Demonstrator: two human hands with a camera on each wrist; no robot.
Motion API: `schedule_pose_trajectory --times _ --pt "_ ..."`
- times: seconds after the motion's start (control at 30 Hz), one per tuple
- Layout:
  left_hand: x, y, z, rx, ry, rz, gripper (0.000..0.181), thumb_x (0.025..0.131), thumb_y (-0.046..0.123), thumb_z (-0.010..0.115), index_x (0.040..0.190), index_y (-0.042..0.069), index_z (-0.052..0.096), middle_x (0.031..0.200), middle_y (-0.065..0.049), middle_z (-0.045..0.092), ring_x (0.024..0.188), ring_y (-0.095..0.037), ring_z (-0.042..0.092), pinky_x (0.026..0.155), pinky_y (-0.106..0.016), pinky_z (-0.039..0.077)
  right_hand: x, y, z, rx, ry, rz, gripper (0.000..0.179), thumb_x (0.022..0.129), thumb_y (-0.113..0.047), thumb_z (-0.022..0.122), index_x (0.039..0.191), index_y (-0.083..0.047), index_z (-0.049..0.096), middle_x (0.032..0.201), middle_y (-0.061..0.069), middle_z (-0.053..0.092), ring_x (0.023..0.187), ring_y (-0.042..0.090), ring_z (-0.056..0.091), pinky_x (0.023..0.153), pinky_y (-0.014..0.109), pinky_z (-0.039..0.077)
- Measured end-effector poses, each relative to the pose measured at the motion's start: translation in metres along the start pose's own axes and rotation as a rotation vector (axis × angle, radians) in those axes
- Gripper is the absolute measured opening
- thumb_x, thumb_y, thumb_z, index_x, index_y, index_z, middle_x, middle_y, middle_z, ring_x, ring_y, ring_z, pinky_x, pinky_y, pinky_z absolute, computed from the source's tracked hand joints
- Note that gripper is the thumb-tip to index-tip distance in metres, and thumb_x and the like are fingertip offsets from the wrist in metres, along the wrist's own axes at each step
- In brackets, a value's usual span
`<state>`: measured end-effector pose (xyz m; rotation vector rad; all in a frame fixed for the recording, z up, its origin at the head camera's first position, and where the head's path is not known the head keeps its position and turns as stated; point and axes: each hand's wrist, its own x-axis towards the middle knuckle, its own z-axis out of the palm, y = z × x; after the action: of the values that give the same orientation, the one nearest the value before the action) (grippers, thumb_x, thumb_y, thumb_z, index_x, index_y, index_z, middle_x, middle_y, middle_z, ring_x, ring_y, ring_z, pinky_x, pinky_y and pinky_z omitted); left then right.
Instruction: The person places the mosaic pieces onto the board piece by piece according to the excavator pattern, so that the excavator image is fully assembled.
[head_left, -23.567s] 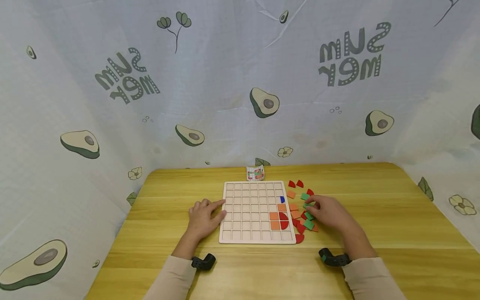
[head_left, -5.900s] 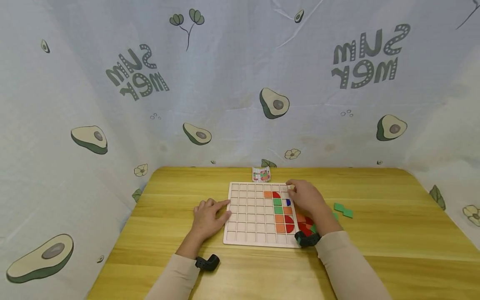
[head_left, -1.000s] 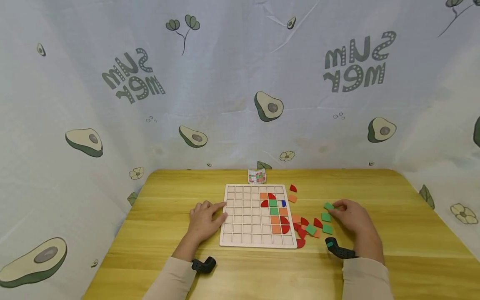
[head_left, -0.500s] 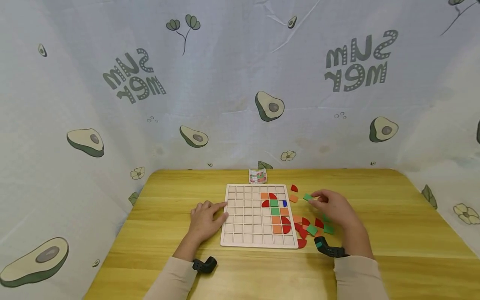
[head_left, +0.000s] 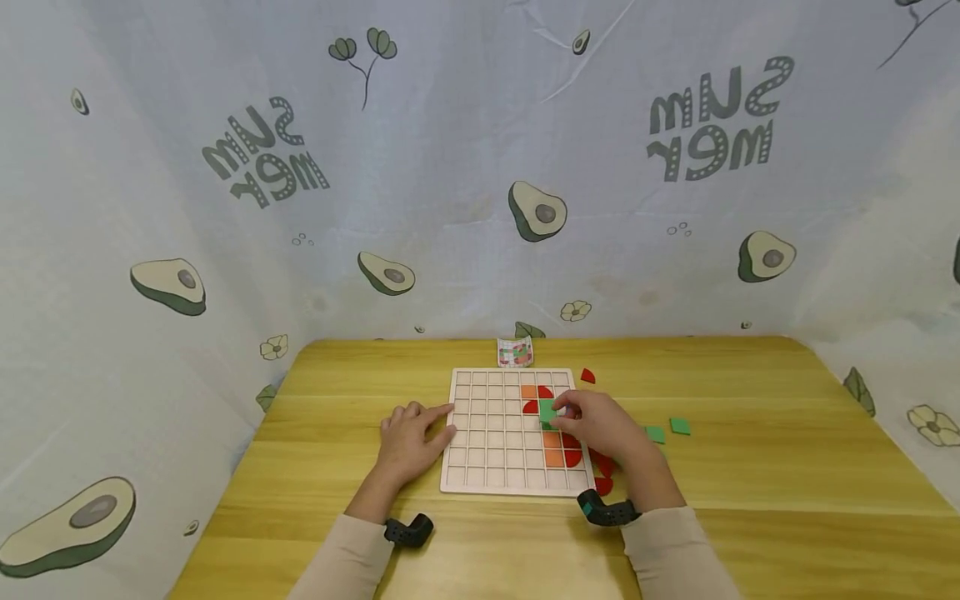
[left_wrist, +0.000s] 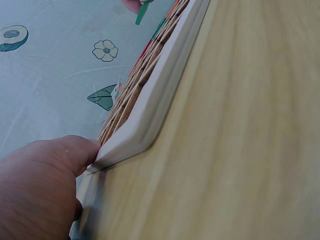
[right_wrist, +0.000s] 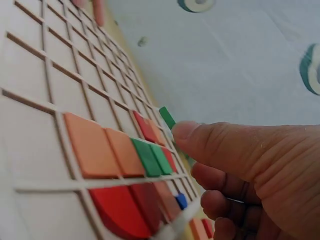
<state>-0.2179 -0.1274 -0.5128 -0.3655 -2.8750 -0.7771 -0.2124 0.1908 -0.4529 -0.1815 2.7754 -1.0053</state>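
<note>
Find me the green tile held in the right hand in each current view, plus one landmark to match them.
Head: green tile right of centre, lower half, in the right hand.
Left wrist: green tile at the top, slightly left of centre.
Right wrist: green tile near centre, at the thumb tip.
Shared landmark: gridded board, in all three.

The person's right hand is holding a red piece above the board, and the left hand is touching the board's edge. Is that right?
Not quite: the right hand is holding a green piece, not a red one, as the right wrist view shows. The rest is right: it is above the board, and the left hand is touching the edge.
</note>
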Motion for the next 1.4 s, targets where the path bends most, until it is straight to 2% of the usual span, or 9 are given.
schedule_pose_trajectory --times 0.13,0.27,0.67,0.83,1.1,1.3,1.4 --pt "0.001 0.000 -0.001 -0.009 0.000 0.006 0.042 0.096 0.046 0.066 0.136 0.031 0.068 0.095 0.002 0.057 0.085 -0.016 0.040 0.081 -0.038 0.027 0.004 -0.006 0.011 -0.049 0.012 -0.043 0.018 0.094 -0.023 0.075 0.106 -0.011 0.071 0.080 0.002 0.055 0.069 0.017 0.049 0.062 0.028 0.041" --pt "0.001 0.000 -0.001 -0.011 -0.003 0.008 0.042 0.096 0.045 0.066 0.136 0.031 0.068 0.094 0.002 0.056 0.085 -0.016 0.040 0.081 -0.039 0.027 0.007 -0.009 0.020 -0.064 0.014 -0.046 0.016 0.093 -0.022 0.075 0.104 -0.011 0.071 0.076 0.002 0.055 0.064 0.017 0.048 0.059 0.028 0.040" --pt "0.000 0.000 0.000 -0.010 -0.003 0.000 0.043 0.096 0.045 0.066 0.136 0.031 0.068 0.093 0.003 0.055 0.085 -0.015 0.040 0.082 -0.039 0.028 0.011 -0.009 0.033 -0.105 0.029 -0.060 0.019 0.093 -0.017 0.075 0.111 -0.011 0.074 0.075 0.001 0.053 0.066 0.016 0.047 0.062 0.029 0.038" --pt "0.001 0.000 0.001 -0.006 0.000 0.002 0.042 0.096 0.046 0.066 0.136 0.032 0.068 0.094 0.003 0.056 0.086 -0.015 0.040 0.083 -0.040 0.029 0.012 -0.008 0.034 -0.116 0.033 -0.075 0.020 0.093 -0.018 0.074 0.112 -0.011 0.074 0.074 0.000 0.054 0.065 0.016 0.047 0.063 0.030 0.038" --pt "0.001 0.000 0.001 -0.002 -0.001 0.001 0.043 0.096 0.046 0.066 0.136 0.032 0.067 0.094 0.003 0.056 0.086 -0.016 0.041 0.083 -0.039 0.029 0.012 -0.008 0.032 -0.131 0.034 -0.048 0.019 0.093 -0.018 0.075 0.111 -0.012 0.074 0.076 0.002 0.055 0.068 0.017 0.048 0.063 0.030 0.039" --pt "0.001 0.000 0.001 -0.006 0.002 0.004 0.043 0.096 0.046 0.066 0.136 0.031 0.068 0.093 0.003 0.056 0.085 -0.015 0.041 0.082 -0.039 0.029 0.010 -0.009 0.028 -0.086 0.022 -0.032 0.019 0.095 -0.019 0.073 0.113 -0.015 0.076 0.079 0.002 0.057 0.069 0.018 0.049 0.062 0.030 0.040" --pt "0.001 0.000 0.000 -0.009 -0.001 0.004 0.043 0.096 0.046 0.066 0.136 0.031 0.068 0.093 0.003 0.055 0.085 -0.015 0.040 0.082 -0.039 0.029 0.010 -0.003 0.023 -0.074 0.043 -0.022 0.022 0.095 -0.021 0.072 0.115 -0.014 0.075 0.081 0.002 0.057 0.072 0.017 0.050 0.063 0.030 0.041"
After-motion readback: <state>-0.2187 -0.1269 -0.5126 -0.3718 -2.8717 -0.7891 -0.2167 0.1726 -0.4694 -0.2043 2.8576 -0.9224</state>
